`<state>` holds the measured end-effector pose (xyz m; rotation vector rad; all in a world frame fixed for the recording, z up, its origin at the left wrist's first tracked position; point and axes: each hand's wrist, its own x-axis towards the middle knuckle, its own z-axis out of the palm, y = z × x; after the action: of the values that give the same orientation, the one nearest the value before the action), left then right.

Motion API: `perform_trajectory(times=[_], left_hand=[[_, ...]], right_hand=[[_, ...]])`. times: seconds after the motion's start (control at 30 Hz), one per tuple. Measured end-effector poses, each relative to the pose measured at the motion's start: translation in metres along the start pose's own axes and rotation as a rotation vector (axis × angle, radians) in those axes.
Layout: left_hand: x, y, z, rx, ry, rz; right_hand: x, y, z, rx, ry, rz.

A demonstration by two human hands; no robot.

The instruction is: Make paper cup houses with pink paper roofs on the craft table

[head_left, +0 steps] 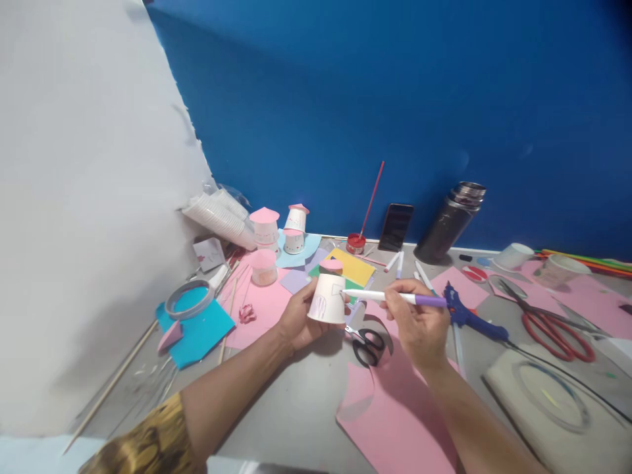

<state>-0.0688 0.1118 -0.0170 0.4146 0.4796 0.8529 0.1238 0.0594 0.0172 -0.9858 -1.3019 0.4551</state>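
My left hand [296, 319] is closed round a white paper cup [328, 299] held upside down, with a pink paper cap on its top and faint purple marks on its side. My right hand [419, 322] pinches a white marker with a purple end [395, 297], and its tip touches the cup's side. Both hands hover over a grey table [291, 408], just above small black-handled scissors [368, 343] and a pink paper sheet [395, 415].
Finished cup houses with pink roofs [266, 227] and a stack of cups [217, 217] stand at the back left. A red paint pot [355, 243], phone [395, 226], dark flask [447, 224], blue glue gun [469, 316], red scissors [557, 326], tape roll [189, 298] and coloured papers lie around.
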Motion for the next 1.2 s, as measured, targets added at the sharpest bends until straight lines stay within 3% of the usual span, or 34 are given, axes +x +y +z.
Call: perform_trajectory(times=[0.2,0.4,0.63,0.87,1.2], left_hand=[[0.0007,-0.0030,-0.0005,0.030,-0.033,0.019],[0.0010,-0.0024,-0.0005,0.056,-0.020,0.030],[0.0000,-0.0023,0.0026,0.062,-0.050,0.045],[0.0009,-0.0016,0.0008,0.029,0.010,0.013],[0.0006,-0.0013,-0.0038,0.076,0.056,0.052]], right_hand=[[-0.0020,0.0015,0.0001,-0.015,-0.034,-0.005],[0.0025,0.0013,-0.0001,-0.028,0.036,0.097],[0.0035,-0.0010,0.0003,0.021,0.046,0.072],[0.0022,-0.0008,0.0001,0.002,-0.011,0.076],[0.0065,0.0037,-0.0038,-0.019,0.078,0.017]])
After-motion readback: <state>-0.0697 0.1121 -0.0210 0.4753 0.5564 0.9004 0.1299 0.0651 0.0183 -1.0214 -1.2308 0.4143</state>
